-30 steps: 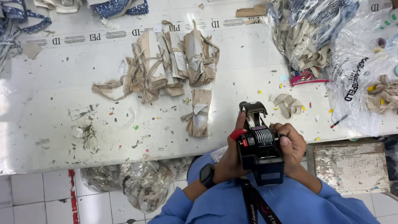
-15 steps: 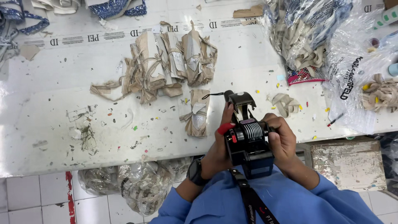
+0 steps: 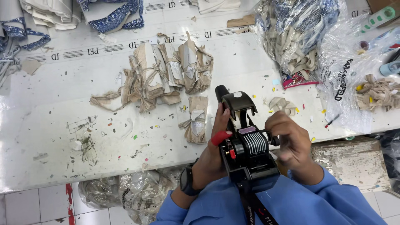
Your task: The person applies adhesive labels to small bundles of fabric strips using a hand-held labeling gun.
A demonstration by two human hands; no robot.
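Two hands hold a black labelling gun (image 3: pixel 246 146) above the near edge of the white table (image 3: pixel 50 137). The left hand (image 3: pixel 214 152) is wrapped tight around its body, a red-taped finger along its side. The right hand (image 3: pixel 291 143) pinches the small knob beside the numbered bands, fingers curled close.

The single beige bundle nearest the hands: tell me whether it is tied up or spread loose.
Tied up. The beige bundle lies flat on the white table, folded compact with a strip knotted round its middle.
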